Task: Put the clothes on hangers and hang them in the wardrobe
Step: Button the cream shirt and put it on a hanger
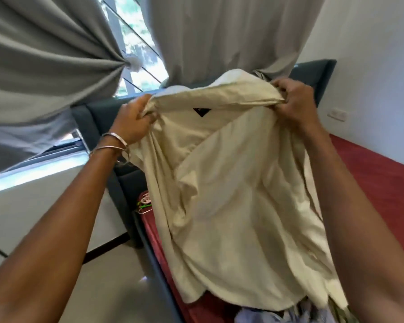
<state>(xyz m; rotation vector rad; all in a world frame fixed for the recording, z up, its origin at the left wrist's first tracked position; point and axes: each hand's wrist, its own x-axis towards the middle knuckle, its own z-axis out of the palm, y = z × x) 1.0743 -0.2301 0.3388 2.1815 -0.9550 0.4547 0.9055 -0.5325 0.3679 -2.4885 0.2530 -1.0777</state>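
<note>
Shirt is the big thing here, a cream one with a small black tag inside the neck, held up in the air over the bed. Far on the left hangs a grey curtain, tied back in a bunch, and next to it is a window with thin bars across it. Below the curtain is a pale floor. Then comes the left hand. Its fingers are curled tight round the left shoulder of the shirt, and two thin metal bangles sit on its wrist. Behind that hand is a dark blue-grey headboard. Low beside the shirt, on the bed near the headboard, lie some thin wire hangers, partly hidden, so I cannot tell how many. The shirt hangs down open between the two hands, all crumpled, and its bottom edge falls near a heap of other clothes on the bed. Above it hangs a second grey curtain. The right hand grips the right shoulder of the shirt in a closed fist. The bed has a dark red cover, and a white wall stands behind it with a small white switch plate on it.
</note>
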